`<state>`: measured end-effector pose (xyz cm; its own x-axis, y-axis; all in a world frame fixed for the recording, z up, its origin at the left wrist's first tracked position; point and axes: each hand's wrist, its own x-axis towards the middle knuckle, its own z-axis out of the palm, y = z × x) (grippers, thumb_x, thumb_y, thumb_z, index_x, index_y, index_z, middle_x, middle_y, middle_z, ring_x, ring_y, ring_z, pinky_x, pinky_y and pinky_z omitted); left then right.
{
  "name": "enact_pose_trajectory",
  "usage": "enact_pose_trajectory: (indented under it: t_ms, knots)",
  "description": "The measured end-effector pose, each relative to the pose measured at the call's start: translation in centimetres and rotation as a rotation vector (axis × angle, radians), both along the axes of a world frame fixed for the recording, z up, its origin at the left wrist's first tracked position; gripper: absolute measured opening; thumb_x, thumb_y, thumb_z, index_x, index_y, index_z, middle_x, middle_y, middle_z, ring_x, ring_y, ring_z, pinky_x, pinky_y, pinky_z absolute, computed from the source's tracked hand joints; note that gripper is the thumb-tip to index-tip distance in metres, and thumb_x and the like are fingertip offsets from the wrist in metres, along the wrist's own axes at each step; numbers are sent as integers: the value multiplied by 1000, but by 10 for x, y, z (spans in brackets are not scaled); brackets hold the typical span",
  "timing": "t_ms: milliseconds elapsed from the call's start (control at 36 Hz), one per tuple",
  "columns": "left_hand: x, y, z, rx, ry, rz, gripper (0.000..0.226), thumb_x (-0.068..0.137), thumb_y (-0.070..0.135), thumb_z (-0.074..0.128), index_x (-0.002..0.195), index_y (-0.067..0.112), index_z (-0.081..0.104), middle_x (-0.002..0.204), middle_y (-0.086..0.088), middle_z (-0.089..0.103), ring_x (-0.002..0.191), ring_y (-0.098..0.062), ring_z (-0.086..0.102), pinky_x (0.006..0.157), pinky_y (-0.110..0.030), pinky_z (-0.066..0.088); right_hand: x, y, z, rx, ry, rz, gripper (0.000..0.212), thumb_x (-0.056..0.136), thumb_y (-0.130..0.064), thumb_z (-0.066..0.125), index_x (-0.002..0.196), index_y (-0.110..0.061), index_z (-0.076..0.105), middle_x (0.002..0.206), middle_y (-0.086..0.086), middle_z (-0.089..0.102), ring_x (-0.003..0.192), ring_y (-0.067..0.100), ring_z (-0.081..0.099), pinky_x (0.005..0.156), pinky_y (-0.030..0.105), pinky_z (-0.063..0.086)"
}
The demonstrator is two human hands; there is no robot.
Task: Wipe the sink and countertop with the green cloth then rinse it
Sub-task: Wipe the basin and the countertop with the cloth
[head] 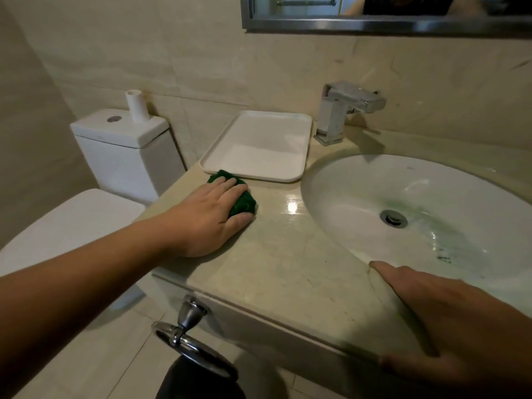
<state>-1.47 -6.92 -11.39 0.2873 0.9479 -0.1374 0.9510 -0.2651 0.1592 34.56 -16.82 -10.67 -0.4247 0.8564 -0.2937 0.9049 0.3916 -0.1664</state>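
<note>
The green cloth (244,200) lies bunched on the beige stone countertop (282,266), just in front of the white tray. My left hand (211,217) lies on top of it with fingers spread over the cloth and the thumb on the counter beside it. My right hand (449,321) rests flat on the counter's front edge, its fingertips at the rim of the white oval sink (359,180). The sink bowl is wet, with faint green streaks and dark specks near the drain (393,218).
A white rectangular tray (259,145) sits at the back of the counter, left of the chrome faucet (342,110). A white toilet and cistern (123,145) stand to the left. A chrome towel ring (187,332) hangs below the counter. A mirror frame (374,24) runs along the top.
</note>
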Motion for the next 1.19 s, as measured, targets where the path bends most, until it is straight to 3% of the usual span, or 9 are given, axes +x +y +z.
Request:
enact_pose_trajectory:
  t_ms: [111, 306, 417, 528, 778, 861, 944, 1083, 1194]
  knots:
    - [19, 1, 0, 4, -12, -45, 80, 102, 67, 25, 169, 28, 7, 178, 1, 2, 163, -14, -7, 128, -31, -4, 2, -3, -1, 41, 15, 25, 119, 56, -110, 22, 155, -50, -4, 134, -34, 40, 116, -10, 45, 101, 22, 43]
    - [83, 3, -2, 33, 9, -159, 75, 107, 63, 29, 169, 24, 10, 178, -2, 5, 163, -19, -3, 128, -33, -5, 10, -6, -5, 36, -27, 18, 121, 61, -108, 19, 159, -44, -14, 158, -23, 27, 133, -6, 31, 113, 20, 31]
    - [138, -18, 0, 84, -36, -326, 67, 108, 59, 34, 165, 23, 29, 170, -3, 34, 158, -20, 22, 130, -37, 12, 18, -6, -7, 77, 339, -191, 75, 86, -87, 31, 152, -57, 15, 145, -35, 32, 128, -11, 32, 104, 24, 37]
    - [177, -59, -5, 124, -140, -490, 56, 108, 55, 41, 154, 23, 44, 150, -1, 57, 139, -19, 49, 119, -37, 34, 34, -7, -1, 214, 725, -439, 42, 104, -50, 39, 145, -43, 45, 140, -26, 50, 130, -2, 43, 110, 32, 37]
    - [168, -108, -7, 181, -83, -804, 62, 111, 57, 34, 165, 29, 25, 172, 3, 27, 160, -19, 17, 130, -38, 10, 75, -16, -1, 178, 768, -565, 41, 105, -50, 38, 140, -36, 54, 139, -13, 59, 126, 7, 52, 98, 29, 38]
    - [198, -97, -11, 253, -51, -808, 61, 110, 57, 34, 163, 27, 28, 164, -1, 39, 150, -24, 35, 125, -43, 23, 71, -14, -2, 175, 839, -578, 36, 105, -53, 38, 133, -40, 56, 130, -18, 63, 122, 4, 56, 100, 32, 41]
    - [226, -77, -11, 202, -20, -781, 59, 109, 59, 30, 160, 29, 29, 143, -3, 53, 121, -26, 53, 107, -44, 40, 72, -12, -5, 167, 872, -594, 32, 106, -52, 38, 129, -41, 58, 123, -21, 65, 116, -3, 56, 97, 30, 43]
    - [248, -25, -4, -85, 7, -542, 41, 109, 55, 34, 141, 31, 41, 126, -6, 64, 110, -27, 60, 97, -45, 48, 83, -7, -5, 120, 917, -608, 27, 103, -51, 39, 117, -44, 61, 116, -22, 67, 108, -7, 58, 92, 24, 44]
    - [237, 30, 9, -76, -74, -328, 31, 110, 50, 39, 127, 27, 52, 112, -6, 68, 93, -24, 63, 84, -43, 52, 93, 11, 0, 69, 912, -570, 18, 103, -44, 50, 106, -43, 68, 106, -14, 73, 101, 2, 66, 94, 27, 51]
